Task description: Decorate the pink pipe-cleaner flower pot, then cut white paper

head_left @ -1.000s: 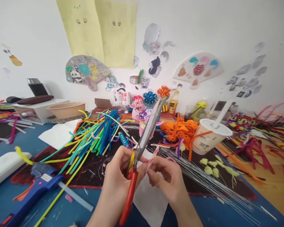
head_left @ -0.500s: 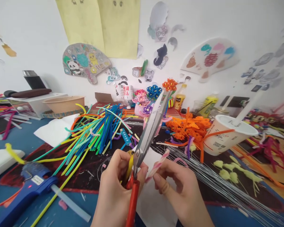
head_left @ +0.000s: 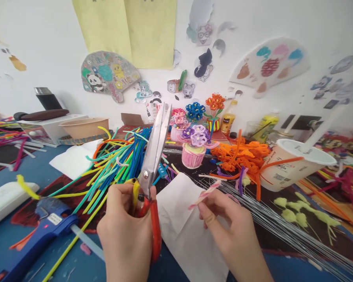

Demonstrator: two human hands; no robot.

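Note:
My left hand (head_left: 128, 227) is closed around a pair of scissors (head_left: 153, 162) with red handles. The blades point up and away, slightly parted at the tips. Between the thumb and fingers of my right hand (head_left: 229, 231) is a short pink and white twisted pipe cleaner (head_left: 205, 194), apart from the scissors. A sheet of white paper (head_left: 191, 243) lies below and between both hands. Behind it stands a pink pot of purple pipe-cleaner flowers (head_left: 194, 150).
A blue glue gun (head_left: 44, 235) with a glue stick lies at left. Bundled colored pipe cleaners (head_left: 117, 164) lie behind my left hand. Orange pipe-cleaner pieces (head_left: 238, 154), a paper cup (head_left: 288, 164) and thin metal wires (head_left: 276, 219) are on the right.
The scissors have moved left with my left hand, away from the pipe cleaner. My right hand has shifted slightly right, still pinching it. The view has shifted a little.

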